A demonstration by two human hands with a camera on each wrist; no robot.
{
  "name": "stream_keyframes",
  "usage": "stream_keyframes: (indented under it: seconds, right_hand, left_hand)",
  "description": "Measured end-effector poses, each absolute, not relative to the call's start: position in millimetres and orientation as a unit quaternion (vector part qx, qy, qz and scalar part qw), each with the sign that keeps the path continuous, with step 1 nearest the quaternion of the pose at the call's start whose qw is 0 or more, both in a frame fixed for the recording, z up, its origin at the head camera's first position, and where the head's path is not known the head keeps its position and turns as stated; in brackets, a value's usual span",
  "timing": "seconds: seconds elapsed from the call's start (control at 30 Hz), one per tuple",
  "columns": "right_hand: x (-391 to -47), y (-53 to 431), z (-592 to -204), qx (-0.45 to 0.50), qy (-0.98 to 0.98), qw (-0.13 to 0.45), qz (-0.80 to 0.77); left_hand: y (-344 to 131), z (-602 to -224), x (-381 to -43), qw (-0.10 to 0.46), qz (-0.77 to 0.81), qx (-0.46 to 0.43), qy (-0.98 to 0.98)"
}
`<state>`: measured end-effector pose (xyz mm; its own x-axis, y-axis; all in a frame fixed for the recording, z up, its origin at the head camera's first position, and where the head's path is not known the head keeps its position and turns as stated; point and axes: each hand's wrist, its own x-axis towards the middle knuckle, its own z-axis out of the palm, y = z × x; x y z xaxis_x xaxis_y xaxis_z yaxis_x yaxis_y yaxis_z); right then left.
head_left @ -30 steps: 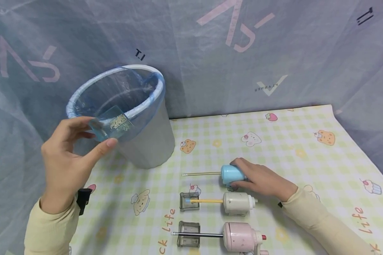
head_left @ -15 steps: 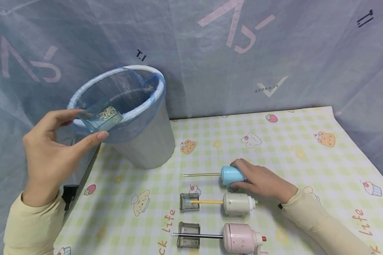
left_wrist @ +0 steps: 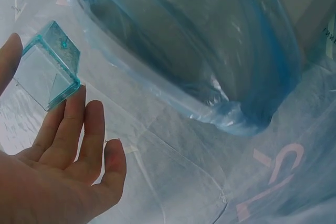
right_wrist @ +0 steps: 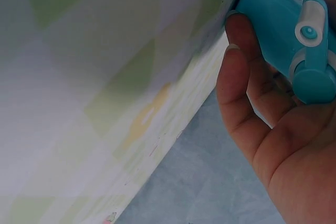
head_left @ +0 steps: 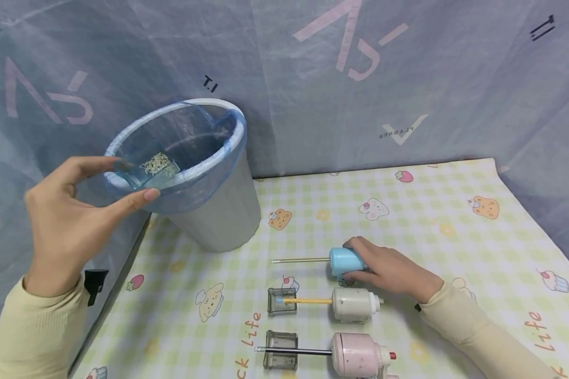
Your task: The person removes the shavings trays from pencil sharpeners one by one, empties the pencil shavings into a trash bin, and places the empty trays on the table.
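Observation:
My left hand (head_left: 71, 216) pinches a clear blue shavings tray (head_left: 149, 171) between thumb and fingers, over the near-left rim of the bin. Pale pencil shavings (head_left: 157, 163) lie in the tray. In the left wrist view, the tray (left_wrist: 50, 69) sits tilted beside the bag-lined opening. My right hand (head_left: 389, 268) holds a blue crank pencil sharpener (head_left: 345, 261) on the table; a pencil (head_left: 301, 260) sticks out of its left side. The right wrist view shows the sharpener's crank (right_wrist: 312, 51) near the palm.
A grey bin (head_left: 218, 221) with a blue bag (head_left: 194, 192) over its rim stands at the back left. Nearer me are a white sharpener (head_left: 353, 304) and a pink sharpener (head_left: 355, 353), each with a pencil reaching over a grey tray (head_left: 282, 308). A checked cloth (head_left: 455, 221) covers the table.
My left hand has moved left and slightly up with the tray, from in front of the bin to over its near-left rim. The right hand stays on the blue sharpener.

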<state>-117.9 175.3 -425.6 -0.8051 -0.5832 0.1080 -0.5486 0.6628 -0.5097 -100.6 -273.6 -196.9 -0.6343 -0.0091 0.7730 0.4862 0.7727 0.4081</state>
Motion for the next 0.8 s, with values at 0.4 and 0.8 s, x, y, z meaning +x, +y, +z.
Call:
stream_keyframes:
  seconds: [0.4, 0.8]
  right_hand:
    - [-119, 176, -424, -0.31, 0.911, 0.034, -0.268]
    - [-119, 177, -426, -0.316, 0.91, 0.031, -0.265]
  left_hand:
    - [-270, -187, -106, 0.39, -0.275, -0.148, -0.866]
    - [-268, -180, -115, 0.394, -0.233, -0.164, -0.874]
